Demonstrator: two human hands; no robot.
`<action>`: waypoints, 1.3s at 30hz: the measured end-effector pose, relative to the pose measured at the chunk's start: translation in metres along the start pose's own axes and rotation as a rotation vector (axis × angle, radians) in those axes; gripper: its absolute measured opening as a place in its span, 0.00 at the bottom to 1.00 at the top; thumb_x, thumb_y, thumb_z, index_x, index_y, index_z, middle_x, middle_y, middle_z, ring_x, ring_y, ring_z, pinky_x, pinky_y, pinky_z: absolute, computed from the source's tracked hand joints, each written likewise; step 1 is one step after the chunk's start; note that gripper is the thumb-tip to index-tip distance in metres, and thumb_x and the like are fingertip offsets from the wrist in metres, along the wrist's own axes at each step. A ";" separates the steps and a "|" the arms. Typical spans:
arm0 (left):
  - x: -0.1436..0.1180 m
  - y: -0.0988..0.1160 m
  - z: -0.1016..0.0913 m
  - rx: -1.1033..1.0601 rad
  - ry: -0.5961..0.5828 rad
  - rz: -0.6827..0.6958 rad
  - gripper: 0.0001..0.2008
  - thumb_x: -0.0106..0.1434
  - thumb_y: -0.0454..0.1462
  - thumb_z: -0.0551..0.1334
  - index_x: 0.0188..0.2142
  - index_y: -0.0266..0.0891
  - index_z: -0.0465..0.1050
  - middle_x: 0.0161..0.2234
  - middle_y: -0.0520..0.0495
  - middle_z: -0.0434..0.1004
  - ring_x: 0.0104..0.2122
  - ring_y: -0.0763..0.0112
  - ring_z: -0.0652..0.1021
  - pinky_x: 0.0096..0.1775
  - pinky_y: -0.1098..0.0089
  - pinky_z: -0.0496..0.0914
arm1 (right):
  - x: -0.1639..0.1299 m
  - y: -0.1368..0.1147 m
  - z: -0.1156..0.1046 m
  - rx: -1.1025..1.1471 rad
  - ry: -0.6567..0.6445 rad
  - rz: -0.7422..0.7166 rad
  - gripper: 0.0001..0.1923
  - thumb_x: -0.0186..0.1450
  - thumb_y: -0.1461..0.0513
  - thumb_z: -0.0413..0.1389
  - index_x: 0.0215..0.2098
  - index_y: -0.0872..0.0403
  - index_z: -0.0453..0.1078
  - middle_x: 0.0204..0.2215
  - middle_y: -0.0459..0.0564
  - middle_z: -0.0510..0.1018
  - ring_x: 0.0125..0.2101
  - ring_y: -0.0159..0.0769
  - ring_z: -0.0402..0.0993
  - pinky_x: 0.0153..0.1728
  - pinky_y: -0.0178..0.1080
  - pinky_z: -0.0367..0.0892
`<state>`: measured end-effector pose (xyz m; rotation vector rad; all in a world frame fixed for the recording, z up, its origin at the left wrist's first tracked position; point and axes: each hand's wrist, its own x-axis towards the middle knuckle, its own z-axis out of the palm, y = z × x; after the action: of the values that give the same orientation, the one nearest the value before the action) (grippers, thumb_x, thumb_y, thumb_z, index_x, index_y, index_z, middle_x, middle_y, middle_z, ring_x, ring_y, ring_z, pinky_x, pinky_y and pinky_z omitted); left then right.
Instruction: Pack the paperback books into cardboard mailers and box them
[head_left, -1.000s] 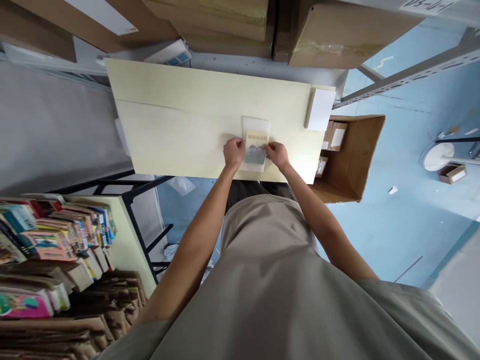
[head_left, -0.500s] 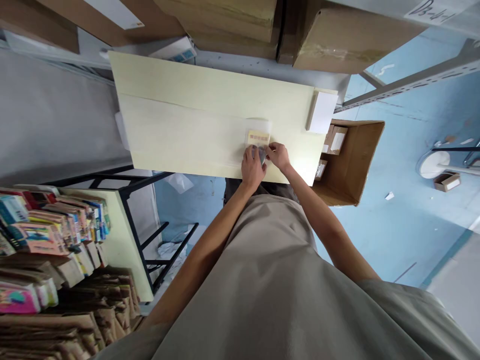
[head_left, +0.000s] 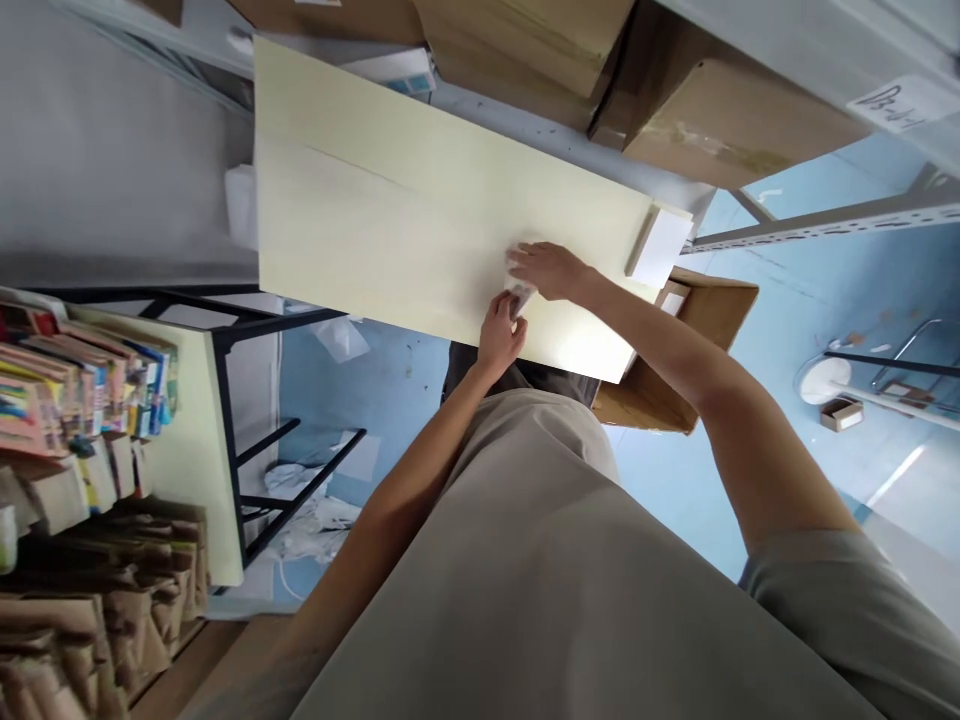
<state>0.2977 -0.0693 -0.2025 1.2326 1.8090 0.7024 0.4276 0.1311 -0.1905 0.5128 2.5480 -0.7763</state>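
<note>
Right of the right hand (head_left: 549, 270), past the tabletop's end, an open cardboard box (head_left: 724, 305) holds a smaller box with a white label (head_left: 673, 297) — the forearm hides part of both. Beyond the fingertips, past the far edge, stand taped cartons (head_left: 739, 125).

The small packet (head_left: 519, 288) lies between the two hands, over the tabletop (head_left: 375, 220): whitish at its far end, darker by the left fingers, its print too blurred to read. The left hand (head_left: 504, 330) has thumb and fingers clamped on its near end; the right fingers reach over its far end — whether they grip, I cannot tell.

The near edge runs just by the left hand; the surface stretches farthest to the fingers' left. Rightward, a white block (head_left: 661, 245) sits at the far corner.
</note>
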 end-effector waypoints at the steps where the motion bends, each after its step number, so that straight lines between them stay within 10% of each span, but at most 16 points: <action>1: -0.002 -0.002 -0.002 -0.039 0.025 -0.034 0.19 0.77 0.36 0.60 0.64 0.38 0.75 0.69 0.27 0.78 0.67 0.44 0.82 0.71 0.46 0.76 | 0.001 0.010 -0.004 0.008 0.003 0.002 0.28 0.76 0.64 0.62 0.74 0.50 0.78 0.80 0.52 0.72 0.81 0.57 0.65 0.79 0.59 0.65; 9: -0.015 -0.012 -0.016 -0.263 0.107 -0.373 0.22 0.83 0.55 0.61 0.49 0.40 0.82 0.47 0.37 0.89 0.52 0.49 0.88 0.61 0.52 0.81 | 0.020 0.051 -0.027 0.305 0.036 0.134 0.23 0.74 0.47 0.71 0.60 0.51 0.87 0.55 0.55 0.90 0.57 0.55 0.84 0.66 0.55 0.77; 14: -0.006 -0.008 -0.023 -0.467 0.094 -0.606 0.22 0.86 0.53 0.58 0.55 0.39 0.81 0.54 0.34 0.89 0.55 0.55 0.89 0.58 0.57 0.84 | 0.047 0.041 -0.024 0.415 0.154 0.262 0.21 0.74 0.46 0.72 0.49 0.56 0.84 0.49 0.57 0.88 0.57 0.57 0.84 0.69 0.56 0.75; 19: 0.008 -0.001 -0.025 -0.657 -0.034 -0.777 0.29 0.85 0.56 0.58 0.68 0.36 0.75 0.60 0.29 0.87 0.57 0.59 0.89 0.54 0.61 0.86 | 0.068 0.030 -0.017 0.415 0.246 0.404 0.08 0.74 0.58 0.69 0.45 0.55 0.83 0.47 0.59 0.87 0.59 0.60 0.83 0.72 0.66 0.71; 25: 0.017 -0.007 -0.050 -0.459 -0.273 -0.934 0.27 0.84 0.55 0.60 0.43 0.34 0.83 0.35 0.32 0.89 0.41 0.50 0.92 0.48 0.57 0.87 | 0.053 -0.002 -0.005 0.410 0.460 0.568 0.08 0.77 0.58 0.65 0.49 0.54 0.82 0.53 0.64 0.85 0.64 0.62 0.78 0.74 0.71 0.68; 28: 0.022 -0.019 -0.078 -0.112 -0.445 -0.785 0.24 0.79 0.53 0.67 0.31 0.40 0.80 0.26 0.36 0.84 0.38 0.45 0.90 0.50 0.50 0.84 | 0.023 -0.037 0.007 0.472 0.646 0.746 0.17 0.80 0.56 0.60 0.63 0.54 0.77 0.64 0.67 0.81 0.67 0.58 0.76 0.70 0.62 0.74; 33: 0.050 -0.026 -0.107 0.250 -0.220 -0.250 0.07 0.76 0.39 0.66 0.40 0.43 0.81 0.47 0.33 0.89 0.52 0.44 0.88 0.62 0.48 0.78 | -0.003 -0.096 0.037 0.778 0.577 1.060 0.15 0.80 0.56 0.61 0.61 0.54 0.74 0.58 0.66 0.85 0.56 0.50 0.85 0.60 0.52 0.79; 39: 0.079 -0.017 -0.095 0.206 -0.324 -0.234 0.14 0.73 0.30 0.63 0.55 0.40 0.81 0.53 0.35 0.87 0.52 0.53 0.86 0.63 0.53 0.78 | 0.020 -0.118 0.046 0.972 0.598 1.206 0.06 0.76 0.57 0.63 0.47 0.51 0.74 0.50 0.59 0.88 0.51 0.46 0.85 0.54 0.44 0.78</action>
<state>0.1929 -0.0024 -0.1923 1.1628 1.7432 0.1756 0.3696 0.0163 -0.1838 2.5081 1.4615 -1.3514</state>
